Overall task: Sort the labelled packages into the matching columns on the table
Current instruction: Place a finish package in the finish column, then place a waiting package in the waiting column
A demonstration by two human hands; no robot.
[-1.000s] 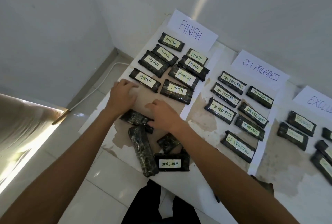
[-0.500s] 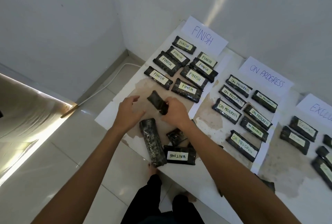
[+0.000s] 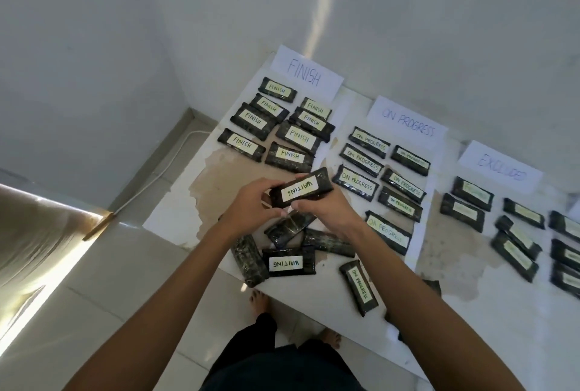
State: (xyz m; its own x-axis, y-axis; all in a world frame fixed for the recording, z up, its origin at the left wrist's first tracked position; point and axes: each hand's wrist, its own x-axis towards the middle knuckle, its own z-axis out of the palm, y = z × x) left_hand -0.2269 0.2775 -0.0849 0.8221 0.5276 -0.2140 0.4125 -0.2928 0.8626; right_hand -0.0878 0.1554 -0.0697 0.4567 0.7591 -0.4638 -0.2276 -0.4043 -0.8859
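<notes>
Package (image 3: 300, 190) marked WAITING is held label-up above the bench (image 3: 470, 312), between the FINISH rows (image 3: 290, 136) and the heap (image 3: 292, 229) of unsorted packs at the near edge. Both hands are clamped on it: the left hand (image 3: 251, 205) pinches its left end, and the right hand (image 3: 326, 211) grips it from below along the near side.

Header sheets along the far edge read FINISH (image 3: 306, 72), ON PROGRESS (image 3: 408, 122) and EXCLUDED (image 3: 502, 168). No WAITING sheet shows, so its column probably lies further towards the right edge.

The label has likely been read, leaving the carry. One hand could take the pack, lifted clear of the laid rows so none is nudged. It should go down flat, label up, square with its neighbours. A second WAITING pack (image 3: 288, 262) lies in the heap.
</notes>
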